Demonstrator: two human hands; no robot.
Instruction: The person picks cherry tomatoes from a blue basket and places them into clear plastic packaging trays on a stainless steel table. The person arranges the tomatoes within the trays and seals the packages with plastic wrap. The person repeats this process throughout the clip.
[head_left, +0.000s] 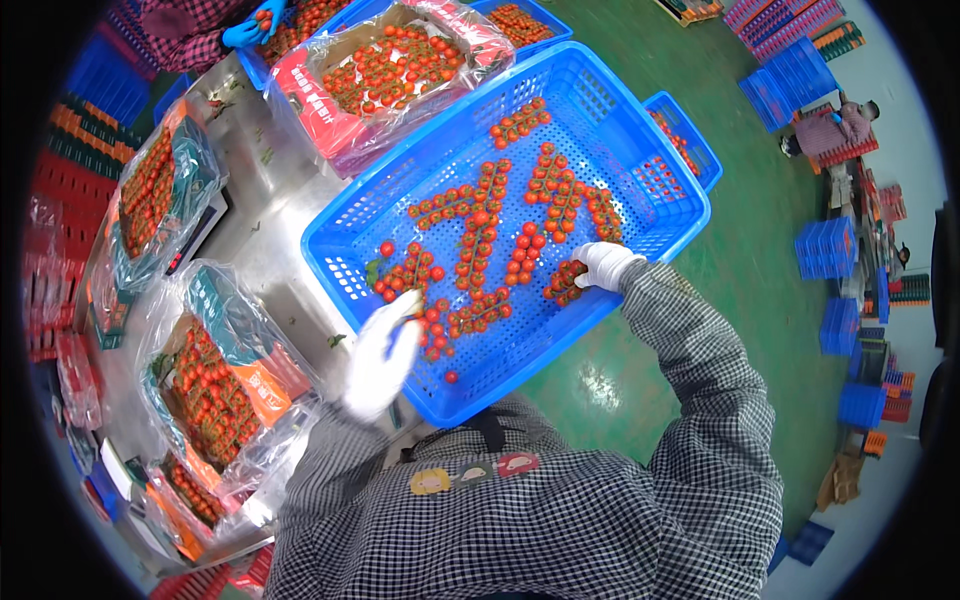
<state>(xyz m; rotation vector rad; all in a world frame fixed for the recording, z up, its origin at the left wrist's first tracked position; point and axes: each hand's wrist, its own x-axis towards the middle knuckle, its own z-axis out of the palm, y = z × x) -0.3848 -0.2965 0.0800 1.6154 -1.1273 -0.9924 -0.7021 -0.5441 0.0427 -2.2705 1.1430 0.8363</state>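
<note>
A large blue perforated plastic basket (600, 82) lies in front of me, with clusters of vine cherry tomatoes (480, 240) spread over its floor. My right hand (604, 266), in a white glove, has its fingers around a small tomato cluster (562, 283) by the basket's near right side. My left hand (386, 352), also white-gloved and blurred, is over the basket's near left rim, beside a tomato cluster (433, 330); whether its fingers touch anything cannot be told. One loose tomato (451, 377) sits in the near corner.
Plastic-lined cartons of tomatoes (214, 390) stand on the metal table (281, 217) at left, near a dark scale (199, 232). Another lined carton (322, 112) adjoins the basket's far side. A co-worker's blue-gloved hand (247, 34) holds tomatoes at top left. A smaller blue basket (709, 161) is behind.
</note>
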